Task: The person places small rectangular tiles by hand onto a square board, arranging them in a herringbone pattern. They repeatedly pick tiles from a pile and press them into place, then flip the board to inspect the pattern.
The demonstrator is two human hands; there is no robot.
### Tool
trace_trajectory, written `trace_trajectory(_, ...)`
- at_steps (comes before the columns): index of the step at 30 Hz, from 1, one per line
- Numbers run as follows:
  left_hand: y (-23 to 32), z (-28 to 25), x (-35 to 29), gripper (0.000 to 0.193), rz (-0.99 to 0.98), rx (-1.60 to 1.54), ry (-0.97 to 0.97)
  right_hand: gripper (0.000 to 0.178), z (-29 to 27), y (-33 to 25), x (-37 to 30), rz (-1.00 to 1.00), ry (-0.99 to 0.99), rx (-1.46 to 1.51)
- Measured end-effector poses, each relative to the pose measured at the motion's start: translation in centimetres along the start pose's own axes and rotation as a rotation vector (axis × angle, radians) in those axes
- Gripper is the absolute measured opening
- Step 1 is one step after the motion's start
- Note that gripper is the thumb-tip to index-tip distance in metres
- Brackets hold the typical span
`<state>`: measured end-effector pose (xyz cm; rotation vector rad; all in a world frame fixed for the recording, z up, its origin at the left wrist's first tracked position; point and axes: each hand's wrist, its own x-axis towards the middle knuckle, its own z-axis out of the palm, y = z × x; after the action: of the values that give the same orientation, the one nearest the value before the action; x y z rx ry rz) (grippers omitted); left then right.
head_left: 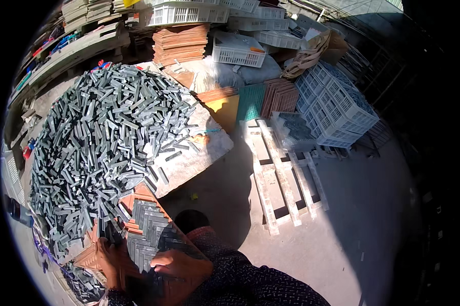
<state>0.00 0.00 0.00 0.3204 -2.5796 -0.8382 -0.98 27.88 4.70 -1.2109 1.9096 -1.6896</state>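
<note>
A brick-red grooved tray (140,193) lies at the near edge of the work table. Dark grey tile strips (147,229) sit in it in a herringbone pattern. My left hand (109,260) is at the tray's left side, fingers closed around a few dark tile strips that stand up past the fingertips. My right hand (178,265) is over the lower part of the tray, its fingers curled down close to the laid strips. Whatever its fingertips pinch, if anything, is hidden. Beyond both hands spreads a large heap of loose tile strips (107,127).
The pale table top (202,148) shows right of the heap. On the floor to the right lies a wooden pallet (278,178). White crates (337,104) of strips stand behind it. Stacked red trays (180,43) and a yellow board (222,112) are at the back.
</note>
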Motion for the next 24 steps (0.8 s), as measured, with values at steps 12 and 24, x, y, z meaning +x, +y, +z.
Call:
trace_trajectory(12, 5.1, -6.3, -7.9, 0.026, -0.248, -0.314, -0.019, 0.018, 0.6, -1.0, 2.1, 0.214, -0.1, -0.236)
trace_trajectory(24, 3.1, -6.5, -8.3, 0.026, -0.137, -0.477, 0.01, 0.024, 5.6, -1.1, 9.4, 0.071, -0.246, -0.502)
